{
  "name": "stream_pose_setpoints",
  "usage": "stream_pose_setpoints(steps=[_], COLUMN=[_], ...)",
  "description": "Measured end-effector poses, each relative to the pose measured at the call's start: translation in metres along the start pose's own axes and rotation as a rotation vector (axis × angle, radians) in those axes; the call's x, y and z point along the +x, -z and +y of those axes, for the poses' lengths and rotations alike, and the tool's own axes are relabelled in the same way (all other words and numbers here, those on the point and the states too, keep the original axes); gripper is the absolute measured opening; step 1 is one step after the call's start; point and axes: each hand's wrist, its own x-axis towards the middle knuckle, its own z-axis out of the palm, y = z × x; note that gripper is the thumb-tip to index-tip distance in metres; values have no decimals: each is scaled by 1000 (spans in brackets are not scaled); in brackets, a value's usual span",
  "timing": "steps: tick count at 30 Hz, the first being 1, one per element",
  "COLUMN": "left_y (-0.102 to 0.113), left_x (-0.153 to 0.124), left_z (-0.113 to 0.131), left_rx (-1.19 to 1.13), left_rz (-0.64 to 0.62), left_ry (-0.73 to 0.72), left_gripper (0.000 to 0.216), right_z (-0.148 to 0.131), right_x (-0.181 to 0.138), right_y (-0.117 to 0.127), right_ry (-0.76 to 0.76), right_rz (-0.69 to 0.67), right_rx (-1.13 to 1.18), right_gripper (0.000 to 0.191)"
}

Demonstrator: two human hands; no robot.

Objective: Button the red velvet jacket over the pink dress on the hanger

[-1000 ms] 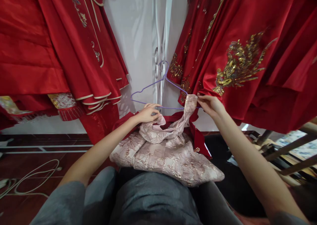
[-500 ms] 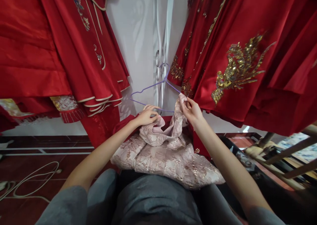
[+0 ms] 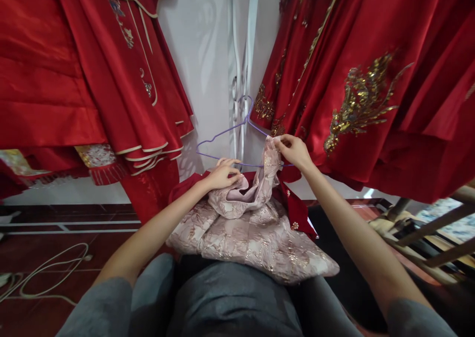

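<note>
A pink and gold brocade dress (image 3: 256, 240) lies across my lap. My right hand (image 3: 296, 151) pinches its right shoulder part, which stands raised over the right arm of a purple wire hanger (image 3: 222, 130). My left hand (image 3: 224, 174) grips the left edge of the neckline, thumb and fingertips together, in front of the hanger's lower bar. Part of that bar is hidden behind the hand and the cloth. Under and behind the dress is a dark red garment (image 3: 297, 211) with small gold flower ornaments.
Red gowns hang on both sides, one on the left (image 3: 126, 79) and another with gold sequin embroidery (image 3: 356, 104) on the right. A white metal frame (image 3: 241, 74) stands behind the hanger. White cable (image 3: 55, 267) lies on the floor at left; wooden rails (image 3: 438, 235) are at right.
My right hand has shifted slightly right and up, drawing the shoulder part over the hanger's right arm. More of the dark red garment shows at right. My left hand is almost unmoved.
</note>
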Motion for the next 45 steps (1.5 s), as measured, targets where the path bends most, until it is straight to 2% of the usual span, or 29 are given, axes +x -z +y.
stream_pose_setpoints(steps=[2, 4, 6, 8, 10, 12, 14, 17, 19, 22, 26, 28, 31, 41, 45], left_y=[1, 3, 5, 8, 12, 17, 24, 36, 41, 43, 35, 30, 28, 30, 39], left_x=[0, 1, 2, 5, 8, 9, 5, -11, -24, -38, -40, -39, -38, -24, -7], left_z=[0, -3, -6, -8, -11, -17, -30, -60, -83, -107, -115, -114, -114, -121, -115], left_rx=[-19, -30, -37, -46, -61, -60, -38, -3, -36, -230, -622, -693, -723, -876, -919], left_rz=[1, 30, 83, 136, 190, 297, 449, 650, 709, 716, 757, 765, 759, 704, 650], left_ry=[14, 35, 71, 113, 151, 207, 301, 494, 602, 681, 908, 986, 1021, 1001, 781], left_gripper=[31, 30, 30, 33, 37, 39, 39, 36, 32, 25, 22, 23, 25, 35, 48], right_z=[9, 18, 24, 25, 22, 19, 17, 16, 15, 15, 19, 21, 23, 30, 31], right_x=[9, 12, 10, 3, -4, -9, -9, -1, 5, 12, 14, 14, 15, 19, 19], right_y=[-4, -7, -9, -9, -8, -7, -3, 6, 14, 23, 25, 24, 24, 26, 24], right_ry=[8, -100, -179, -86, 89, 169, 161, 107, 62, 37, 64, 65, 55, 63, 83], right_rz=[1, -10, -26, -44, -38, -15, 0, -10, -20, -39, -63, -66, -71, -101, -130], right_rx=[-41, -5, 72, 128, 110, 21, -90, -226, -290, -337, -325, -311, -292, -239, -211], right_gripper=[20, 22, 35, 48, 45, 30, 19, 25, 29, 30, 31, 33, 36, 40, 42])
